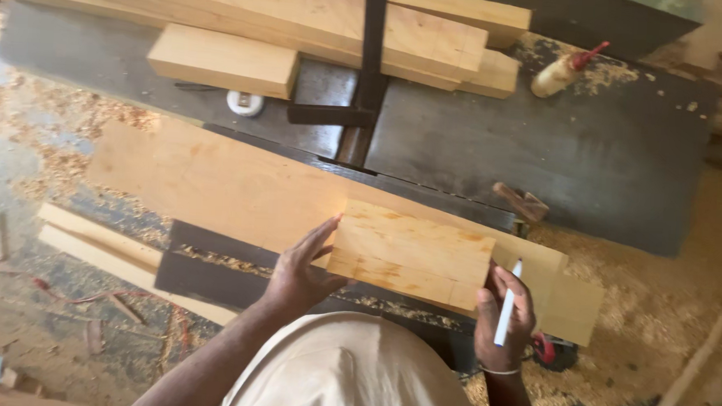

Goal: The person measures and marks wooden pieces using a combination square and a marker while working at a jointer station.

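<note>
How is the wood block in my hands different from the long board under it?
The wood block is short and thick, gripped at both ends by the left hand and right hand; the long board is thin, much longer, and lies flat, slanting across the dark machine table. Both are pale, unfinished wood.

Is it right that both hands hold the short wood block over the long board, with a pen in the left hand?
Not quite: the head view shows the pen in the right hand, not the left hand. Both grip the wood block over the long board.
</note>
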